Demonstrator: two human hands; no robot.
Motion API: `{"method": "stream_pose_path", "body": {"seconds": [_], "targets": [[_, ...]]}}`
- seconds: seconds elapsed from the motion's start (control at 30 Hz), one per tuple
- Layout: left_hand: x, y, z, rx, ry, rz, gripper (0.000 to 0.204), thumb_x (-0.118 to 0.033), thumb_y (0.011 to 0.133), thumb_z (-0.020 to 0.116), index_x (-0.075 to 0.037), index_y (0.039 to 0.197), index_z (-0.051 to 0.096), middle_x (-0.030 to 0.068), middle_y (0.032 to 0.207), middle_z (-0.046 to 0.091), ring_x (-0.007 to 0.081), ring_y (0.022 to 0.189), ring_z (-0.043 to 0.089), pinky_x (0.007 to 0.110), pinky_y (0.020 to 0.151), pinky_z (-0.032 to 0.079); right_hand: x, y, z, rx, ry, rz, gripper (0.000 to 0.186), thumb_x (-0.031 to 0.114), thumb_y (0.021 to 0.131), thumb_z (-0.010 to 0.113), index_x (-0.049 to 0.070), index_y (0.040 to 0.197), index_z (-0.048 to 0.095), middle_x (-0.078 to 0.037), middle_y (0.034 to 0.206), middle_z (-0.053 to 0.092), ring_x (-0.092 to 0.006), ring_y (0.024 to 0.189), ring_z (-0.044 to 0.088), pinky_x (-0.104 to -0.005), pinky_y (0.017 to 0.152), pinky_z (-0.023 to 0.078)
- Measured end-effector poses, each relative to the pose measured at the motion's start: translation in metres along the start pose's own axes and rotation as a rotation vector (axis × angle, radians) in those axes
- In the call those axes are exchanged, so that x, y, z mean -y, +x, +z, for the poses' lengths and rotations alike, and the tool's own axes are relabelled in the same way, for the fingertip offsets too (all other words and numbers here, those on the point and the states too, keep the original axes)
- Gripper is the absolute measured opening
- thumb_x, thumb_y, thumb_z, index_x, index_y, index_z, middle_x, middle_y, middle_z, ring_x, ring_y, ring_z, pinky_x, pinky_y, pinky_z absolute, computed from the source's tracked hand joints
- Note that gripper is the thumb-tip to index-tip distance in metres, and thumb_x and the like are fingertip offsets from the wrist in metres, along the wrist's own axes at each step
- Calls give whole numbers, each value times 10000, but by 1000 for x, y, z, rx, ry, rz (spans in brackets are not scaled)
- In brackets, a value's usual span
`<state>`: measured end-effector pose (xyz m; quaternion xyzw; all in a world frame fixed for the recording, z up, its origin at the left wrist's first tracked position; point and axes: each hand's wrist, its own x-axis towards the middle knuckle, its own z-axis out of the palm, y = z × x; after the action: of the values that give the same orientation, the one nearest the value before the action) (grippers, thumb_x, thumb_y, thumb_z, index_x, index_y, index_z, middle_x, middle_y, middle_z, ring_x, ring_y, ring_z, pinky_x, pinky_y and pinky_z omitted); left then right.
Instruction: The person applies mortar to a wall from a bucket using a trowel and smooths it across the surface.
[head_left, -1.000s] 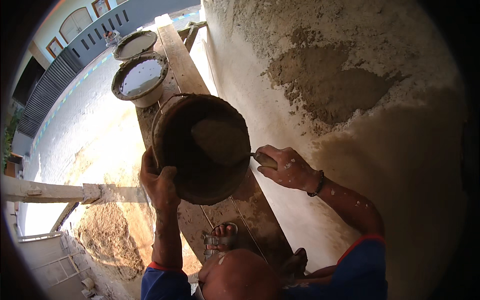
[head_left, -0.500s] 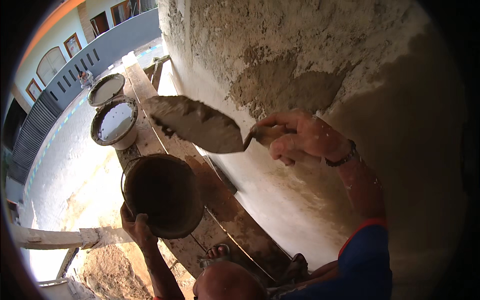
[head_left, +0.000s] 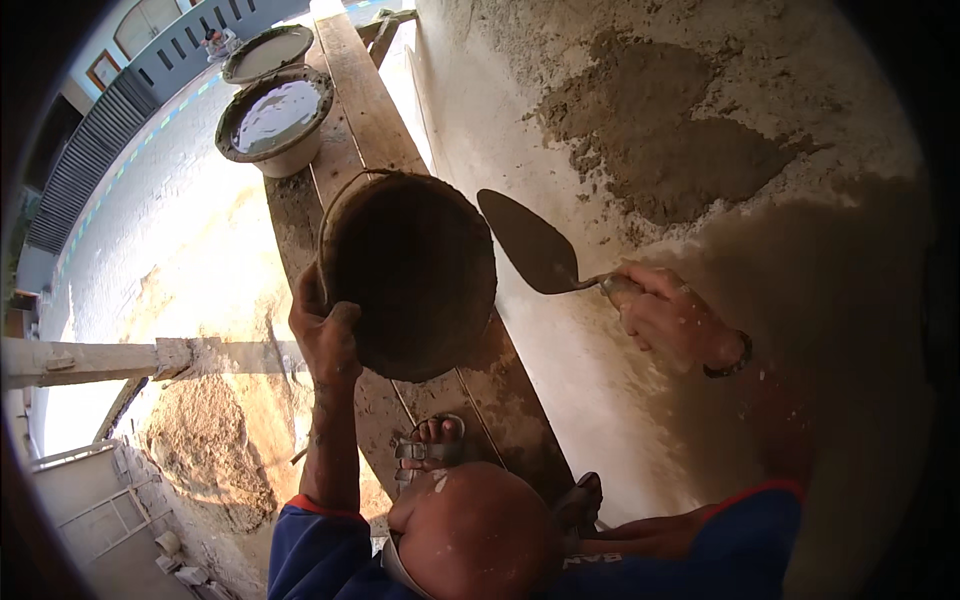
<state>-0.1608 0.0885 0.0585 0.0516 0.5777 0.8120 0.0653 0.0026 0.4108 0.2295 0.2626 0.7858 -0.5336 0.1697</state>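
Note:
My left hand grips the rim of a round, dark, mortar-crusted bucket, held above a wooden scaffold plank. My right hand holds a pointed trowel by its handle, its blade bare and lying between the bucket and the wall. On the wall to the right, a rough patch of fresh grey mortar sticks above the trowel. My sandalled foot stands on the plank below the bucket.
Two round basins stand on the plank further off, the nearer one with pale liquid, another basin behind it. A horizontal scaffold pole juts left. Far below lie a sand heap, paved ground and a railing.
The trowel's load of mortar is gone and the blade has dropped from the wall toward the bucket. The bucket has risen and moved right, closer to the trowel.

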Motion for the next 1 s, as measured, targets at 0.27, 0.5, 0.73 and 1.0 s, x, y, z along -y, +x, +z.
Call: {"method": "stream_pose_path", "body": {"seconds": [0.27, 0.5, 0.73, 1.0], "targets": [[-1, -23, 14, -72, -26, 201, 623, -83, 743, 703, 79, 1303, 484, 143, 1199, 607, 226, 1116, 587, 350, 993, 462, -9, 72, 140, 236, 392, 206, 298, 195, 924, 590, 23, 1142, 485, -95, 801, 589, -187, 595, 602, -333, 524, 537], [9, -20, 29, -25, 142, 179, 615, -108, 761, 648, 81, 1319, 471, 151, 1223, 603, 220, 1123, 587, 350, 991, 461, -39, 136, 194, -138, -15, -542, 281, 199, 889, 617, 41, 1107, 536, -159, 975, 582, -242, 753, 614, -334, 605, 542], [-15, 5, -4, 60, 261, 163, 638, -97, 666, 629, 81, 1271, 530, 141, 1154, 643, 225, 1080, 615, 350, 974, 476, -31, 115, 158, 97, -1023, -1036, 300, 135, 793, 644, -4, 1050, 571, -164, 882, 648, -327, 838, 683, -434, 704, 568], [-29, -3, 17, 171, 336, 38, 634, -8, 654, 555, 76, 1282, 529, 144, 1183, 630, 216, 1122, 594, 345, 1010, 447, -11, 111, 112, -103, -1294, -715, 403, 97, 835, 557, 35, 1229, 495, -142, 916, 586, -301, 749, 668, -393, 598, 567]]}}
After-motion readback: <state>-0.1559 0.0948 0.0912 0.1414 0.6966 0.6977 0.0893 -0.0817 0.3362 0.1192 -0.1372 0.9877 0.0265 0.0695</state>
